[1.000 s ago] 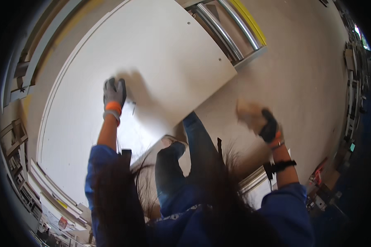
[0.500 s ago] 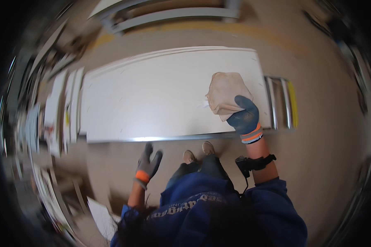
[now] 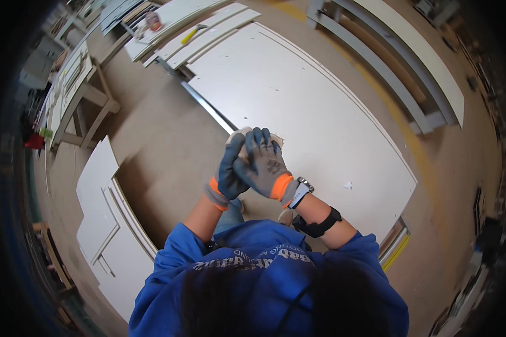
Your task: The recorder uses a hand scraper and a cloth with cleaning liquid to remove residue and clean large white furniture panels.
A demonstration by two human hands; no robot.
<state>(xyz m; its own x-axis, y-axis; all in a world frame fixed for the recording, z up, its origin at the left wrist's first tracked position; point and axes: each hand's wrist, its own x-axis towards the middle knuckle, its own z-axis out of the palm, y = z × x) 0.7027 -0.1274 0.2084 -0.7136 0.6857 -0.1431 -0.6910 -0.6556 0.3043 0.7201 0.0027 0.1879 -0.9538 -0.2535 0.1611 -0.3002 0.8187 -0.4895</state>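
Both my hands wear grey-and-blue work gloves with orange cuffs. They meet in front of me beside the near edge of a large white panel (image 3: 315, 118). Between them is a beige cloth (image 3: 276, 140), bunched up and mostly covered by the gloves. My left hand (image 3: 231, 171) is closed on it from the left. Pressed over it from the right, my right hand (image 3: 267, 164) has its fingers bent round the cloth. A small white scrap (image 3: 347, 185) lies on the panel to the right of my hands.
Narrower white panels (image 3: 213, 39) continue at the far end, with a yellow-handled tool (image 3: 192, 33) on them. A wooden workbench (image 3: 84, 95) stands at left, and white boards (image 3: 104, 224) lean nearer on that side. A long grey-and-white bench (image 3: 388, 67) is at far right.
My right hand has brought the cloth off the panel toward my body. My left hand has come up from beside the panel to meet it. The view has turned left.
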